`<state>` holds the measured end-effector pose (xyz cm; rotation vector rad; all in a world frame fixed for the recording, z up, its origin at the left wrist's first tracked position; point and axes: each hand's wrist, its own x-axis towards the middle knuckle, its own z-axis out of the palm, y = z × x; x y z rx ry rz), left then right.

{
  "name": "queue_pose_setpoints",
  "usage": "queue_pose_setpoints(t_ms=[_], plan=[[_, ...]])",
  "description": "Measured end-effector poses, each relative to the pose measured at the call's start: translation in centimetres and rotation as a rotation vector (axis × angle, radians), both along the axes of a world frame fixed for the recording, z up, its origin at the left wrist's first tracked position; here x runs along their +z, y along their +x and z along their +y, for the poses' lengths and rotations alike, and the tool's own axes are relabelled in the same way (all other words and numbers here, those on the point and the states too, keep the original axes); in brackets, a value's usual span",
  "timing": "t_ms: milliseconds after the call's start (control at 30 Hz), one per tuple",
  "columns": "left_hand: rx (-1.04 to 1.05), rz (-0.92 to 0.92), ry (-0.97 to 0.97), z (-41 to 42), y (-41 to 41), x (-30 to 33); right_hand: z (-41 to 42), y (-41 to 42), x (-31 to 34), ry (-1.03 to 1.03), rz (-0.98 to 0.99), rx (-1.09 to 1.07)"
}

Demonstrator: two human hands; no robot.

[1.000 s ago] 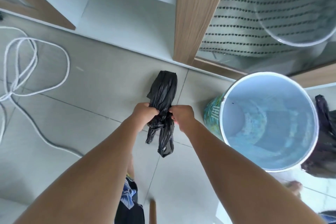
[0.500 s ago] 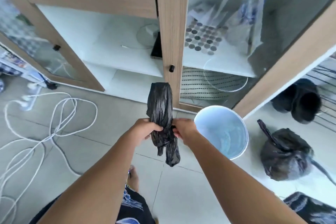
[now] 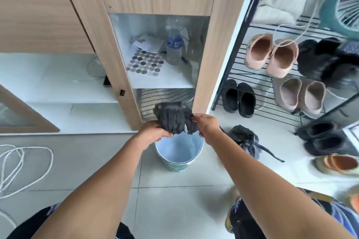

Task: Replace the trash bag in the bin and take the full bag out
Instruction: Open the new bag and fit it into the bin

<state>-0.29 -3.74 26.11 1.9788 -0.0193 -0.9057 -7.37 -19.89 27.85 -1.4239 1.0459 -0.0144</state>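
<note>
Fresh bag [image 3: 173,120] between both hands

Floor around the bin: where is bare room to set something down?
Bare tiles lie left of the bin, between it and the white cable, and in front of it, between the forearms. Right is crowded: the full bag sits close, then shoes and the rack. Both hands hold the new bag above it.
</note>
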Motion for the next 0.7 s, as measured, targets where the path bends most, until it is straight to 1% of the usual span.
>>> queue_pose_setpoints(t_ms=[67,200,333,500,567,633,700], plan=[[-0.037,0.030,0.012,-1.0,-0.4,-0.6,-1.2,-0.3,-0.7,0.053,-0.006,-0.034],[-0.092,0.007,0.144,-2.3,-0.5,-3.0,-2.7,-0.6,-2.9,0.088,-0.007,-0.099],[0.076,0.199,0.078,-2.8,-0.2,-5.2,-3.4,-0.7,-5.3,0.125,-0.008,-0.108],[0.082,0.339,0.125,-3.2,0.6,-7.6,-3.6,-0.5,-7.6,0.131,0.001,-0.153],[0.053,0.345,0.150,-3.2,0.6,-8.0,-3.6,-0.4,-8.3,0.133,0.005,-0.151],[0.008,0.293,0.147,-3.4,0.5,-8.5,-3.5,-0.3,-8.7,0.145,0.006,-0.145],[0.056,0.234,0.114,-3.8,0.4,-8.8,-3.5,-0.1,-8.8,0.165,0.014,-0.160]])
